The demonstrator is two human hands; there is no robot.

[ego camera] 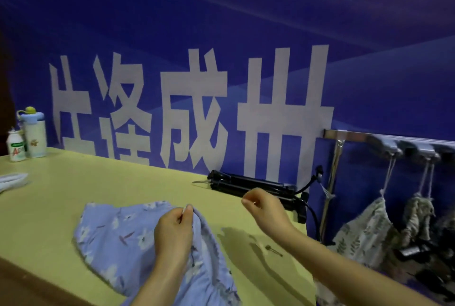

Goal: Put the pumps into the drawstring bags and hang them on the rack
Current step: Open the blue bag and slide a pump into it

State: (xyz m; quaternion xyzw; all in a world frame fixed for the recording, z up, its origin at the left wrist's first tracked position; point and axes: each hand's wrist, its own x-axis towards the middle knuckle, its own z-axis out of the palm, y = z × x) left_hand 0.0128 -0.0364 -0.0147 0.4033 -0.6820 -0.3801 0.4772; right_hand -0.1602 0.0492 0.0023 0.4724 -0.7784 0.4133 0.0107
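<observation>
On the table [73,182], left hand [174,234] pinches the drawstring bag [115,234]; right hand [266,209] curled beside it, grip unclear.

**Both hands up at the bag's mouth**

Left hand [174,229] sits right on the drawstring bag [110,231], back of the hand to the camera, thumb and forefinger pinching the gathered rim at the top edge, the other fingers curled in underneath. Its bare forearm runs straight up from the bottom of the view, lying over the bag's near side.

Right hand [266,209] hovers just right of the bag, clear of the fabric and a touch higher than the left. Fingers curled, thumb tip against the forefinger; whether anything thin sits in that pinch is too blurred to call. Its forearm slants in long from the lower right, wrist bent slightly towards the bag.
</observation>
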